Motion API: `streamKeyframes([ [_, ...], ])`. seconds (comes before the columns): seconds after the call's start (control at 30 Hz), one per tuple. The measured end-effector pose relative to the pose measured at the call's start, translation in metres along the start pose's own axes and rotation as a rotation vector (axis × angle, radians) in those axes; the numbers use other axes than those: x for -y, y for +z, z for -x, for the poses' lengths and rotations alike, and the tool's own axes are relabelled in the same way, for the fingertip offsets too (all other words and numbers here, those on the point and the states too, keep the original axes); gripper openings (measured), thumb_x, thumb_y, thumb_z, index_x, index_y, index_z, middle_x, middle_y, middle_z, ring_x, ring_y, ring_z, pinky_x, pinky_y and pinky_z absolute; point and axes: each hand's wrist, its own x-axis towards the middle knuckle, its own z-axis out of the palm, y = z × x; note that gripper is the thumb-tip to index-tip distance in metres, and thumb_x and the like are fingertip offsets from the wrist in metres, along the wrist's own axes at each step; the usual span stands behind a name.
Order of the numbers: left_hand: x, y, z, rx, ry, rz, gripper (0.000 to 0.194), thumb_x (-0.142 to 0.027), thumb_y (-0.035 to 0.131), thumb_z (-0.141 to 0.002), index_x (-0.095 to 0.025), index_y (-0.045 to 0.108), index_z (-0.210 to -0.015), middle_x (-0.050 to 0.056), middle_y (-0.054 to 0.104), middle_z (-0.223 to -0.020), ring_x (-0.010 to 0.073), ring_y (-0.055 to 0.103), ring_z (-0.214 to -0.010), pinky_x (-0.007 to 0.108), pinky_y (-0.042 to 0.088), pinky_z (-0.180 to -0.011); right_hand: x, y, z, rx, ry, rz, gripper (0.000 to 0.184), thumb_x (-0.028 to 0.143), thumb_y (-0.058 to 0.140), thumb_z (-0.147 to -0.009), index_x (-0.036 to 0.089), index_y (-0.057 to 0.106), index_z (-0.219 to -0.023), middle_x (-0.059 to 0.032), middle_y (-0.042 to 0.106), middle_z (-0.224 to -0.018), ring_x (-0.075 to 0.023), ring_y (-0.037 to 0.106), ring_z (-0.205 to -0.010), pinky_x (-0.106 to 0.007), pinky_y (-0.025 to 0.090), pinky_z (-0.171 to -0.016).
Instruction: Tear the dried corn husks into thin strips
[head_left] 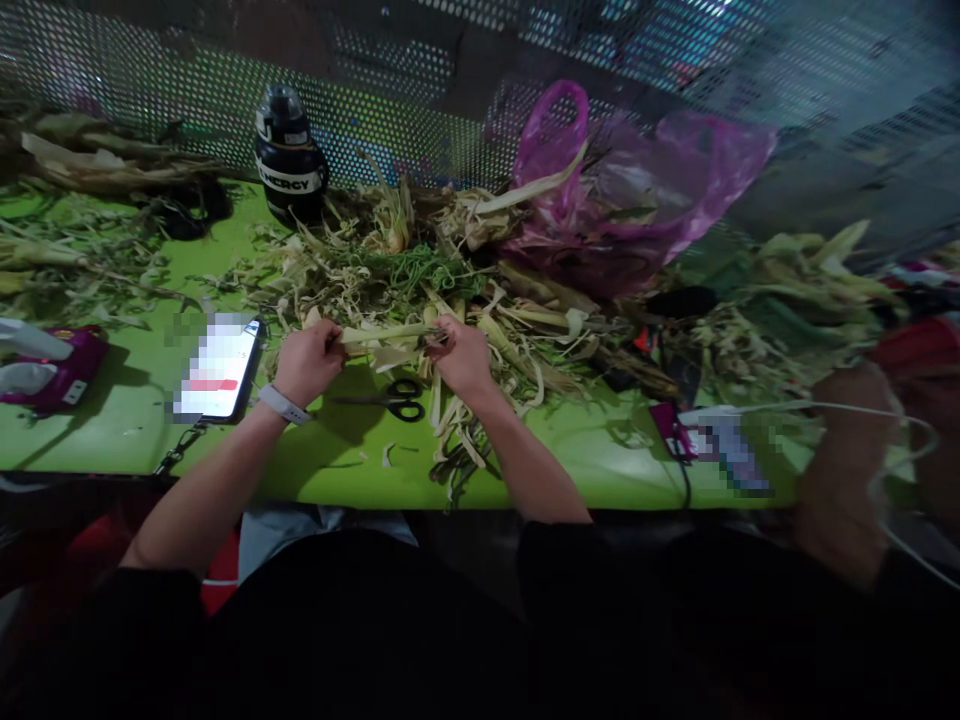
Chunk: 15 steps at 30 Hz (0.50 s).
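Observation:
Both my hands hold one pale green strip of corn husk (386,334) stretched level between them, a little above the green table (127,420). My left hand (307,360) is closed round its left end and wears a white wristband. My right hand (461,355) pinches the right end. Black-handled scissors (397,398) lie on the table just below the strip, between my wrists. A loose pile of husks and leaves (390,265) spreads behind my hands.
A phone (221,368) lies left of my left hand. A black bottle (289,155) stands at the back, a pink plastic bag (630,190) to its right. Another person's arm (844,460) rests at the right beside a second phone (720,445) and white cable. A purple device (52,365) sits far left.

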Motion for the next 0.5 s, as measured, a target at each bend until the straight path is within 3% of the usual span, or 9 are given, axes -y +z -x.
streamKeyframes([
  [0.1, 0.012, -0.004, -0.006, -0.092, -0.059, -0.078, 0.022, -0.021, 0.048, -0.079, -0.014, 0.064, -0.094, 0.012, 0.069, -0.081, 0.0254, 0.063, -0.077, 0.032, 0.040, -0.067, -0.015, -0.008, -0.007, -0.152, 0.049, 0.075, 0.019, 0.022, 0.052, -0.077, 0.018, 0.066, -0.089, -0.0074, 0.069, -0.080, -0.0218, 0.062, -0.076, -0.033, 0.046, -0.075],
  [0.2, 0.027, -0.012, -0.014, -0.200, -0.179, -0.047, 0.022, -0.023, 0.049, -0.080, -0.013, 0.065, -0.093, 0.010, 0.068, -0.077, 0.0245, 0.063, -0.078, 0.032, 0.043, -0.071, -0.046, -0.029, -0.023, -0.337, 0.191, 0.134, 0.020, 0.024, 0.049, -0.079, 0.015, 0.064, -0.089, -0.0110, 0.068, -0.083, -0.0229, 0.061, -0.080, -0.036, 0.045, -0.079],
  [0.3, 0.032, -0.019, -0.018, -0.105, -0.247, 0.413, 0.020, -0.030, 0.057, -0.077, -0.012, 0.065, -0.085, 0.006, 0.066, -0.072, 0.0183, 0.063, -0.069, 0.029, 0.048, -0.067, -0.076, -0.051, -0.039, -0.430, 0.376, -0.059, 0.018, 0.029, 0.054, -0.077, 0.013, 0.063, -0.079, -0.0086, 0.064, -0.072, -0.0203, 0.059, -0.069, -0.035, 0.046, -0.070],
  [0.4, 0.028, -0.018, -0.018, 0.101, -0.337, 0.887, 0.028, -0.038, 0.069, -0.069, -0.012, 0.065, -0.080, 0.004, 0.065, -0.068, 0.0132, 0.061, -0.058, 0.026, 0.050, -0.062, -0.084, -0.057, -0.044, -0.310, 0.441, -0.564, 0.021, 0.034, 0.059, -0.073, 0.014, 0.061, -0.077, 0.0005, 0.055, -0.060, -0.0121, 0.048, -0.051, -0.027, 0.041, -0.053],
  [0.5, 0.026, -0.013, -0.017, 0.214, -0.354, 0.926, 0.035, -0.044, 0.077, -0.063, -0.012, 0.063, -0.070, 0.002, 0.062, -0.057, 0.0097, 0.055, -0.048, 0.022, 0.046, -0.052, -0.062, -0.041, -0.035, 0.042, 0.365, -0.926, 0.029, 0.037, 0.072, -0.061, 0.015, 0.061, -0.076, 0.0044, 0.053, -0.058, -0.0074, 0.044, -0.046, -0.022, 0.037, -0.047],
])
